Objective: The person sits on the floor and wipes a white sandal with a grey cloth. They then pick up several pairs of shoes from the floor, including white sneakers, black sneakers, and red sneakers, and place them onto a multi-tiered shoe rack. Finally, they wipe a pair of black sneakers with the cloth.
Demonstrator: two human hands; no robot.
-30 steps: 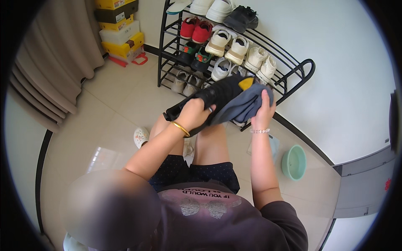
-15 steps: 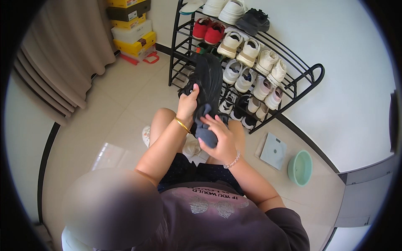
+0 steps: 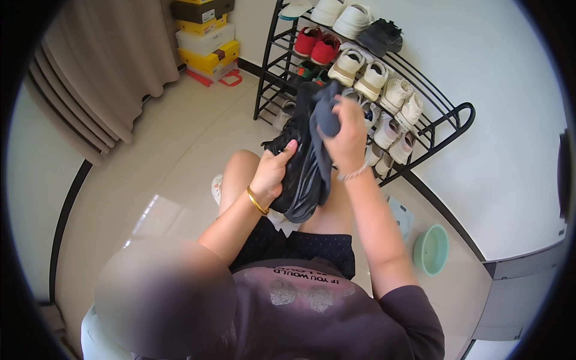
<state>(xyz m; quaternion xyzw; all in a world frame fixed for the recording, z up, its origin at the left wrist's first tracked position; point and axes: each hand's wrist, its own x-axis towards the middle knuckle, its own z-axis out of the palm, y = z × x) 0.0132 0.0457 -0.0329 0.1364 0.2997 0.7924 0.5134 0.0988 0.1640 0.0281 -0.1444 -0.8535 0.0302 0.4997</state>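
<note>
A black shoe (image 3: 300,168) hangs above my bare knees, gripped at its side by my left hand (image 3: 273,168), which wears a gold bangle. My right hand (image 3: 345,135) presses a crumpled grey cloth (image 3: 324,111) against the shoe's upper end; part of the cloth trails down along the shoe. A thin bracelet sits on that wrist. My hands hide much of the shoe's shape.
A black metal shoe rack (image 3: 447,117) with several white, red and dark shoes stands against the white wall. Stacked yellow and white boxes (image 3: 207,39) sit beside a beige curtain (image 3: 102,78). A green basin (image 3: 432,249) and a small white scale (image 3: 401,216) lie on the tiled floor.
The shoe has turned from sideways to hanging upright. My right hand with the cloth has moved from the shoe's lower end up to its top.
</note>
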